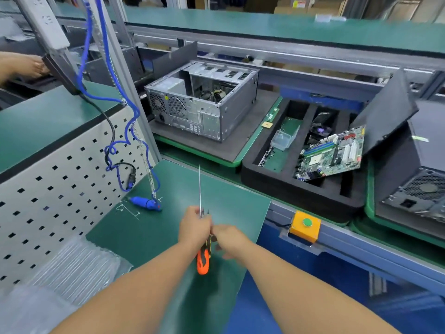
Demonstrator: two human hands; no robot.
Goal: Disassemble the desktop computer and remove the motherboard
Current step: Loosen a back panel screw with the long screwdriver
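Note:
An open grey computer case lies on its side on a foam-topped pallet across the conveyor, cables showing inside. A green motherboard rests tilted in a black foam tray to its right. Over the green mat near me, my left hand grips a long screwdriver with an orange and black handle, its thin shaft pointing away from me. My right hand touches the handle just beside the left hand, fingers curled at it; what they hold is hidden.
A blue electric screwdriver lies on the green mat under coiled blue cables. A perforated panel stands at left with bubble wrap below. A yellow box with a green button sits on the conveyor rail. Another case is at right. Another person's hand is far left.

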